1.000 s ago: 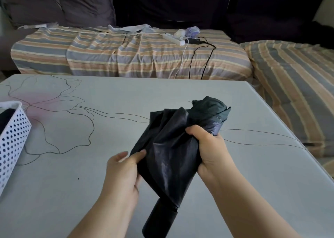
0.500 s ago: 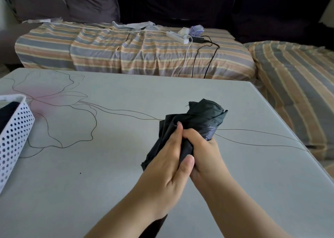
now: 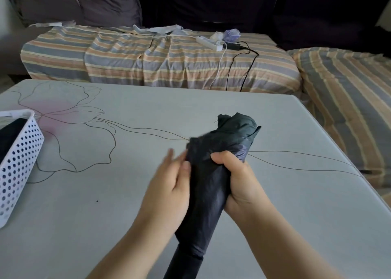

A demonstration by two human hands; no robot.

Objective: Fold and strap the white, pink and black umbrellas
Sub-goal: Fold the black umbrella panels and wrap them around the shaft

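Note:
I hold the black umbrella (image 3: 213, 173) over the grey table, its bunched canopy pointing away from me and its handle toward the bottom edge. My right hand (image 3: 237, 183) grips the gathered canopy from the right, fingers curled round it. My left hand (image 3: 171, 185) lies against the canopy's left side with fingers fairly straight and blurred. No strap is visible. The white and pink umbrellas are not in sight.
A white perforated basket (image 3: 19, 160) with something dark inside stands at the table's left edge. The grey table (image 3: 105, 204) bears a drawn flower outline. Beyond it a striped sofa (image 3: 148, 60) carries a power strip (image 3: 209, 43) and cables.
My left hand crossed over the canopy onto my right hand, then slid back to the umbrella's left side. The loose fabric is now gathered tighter.

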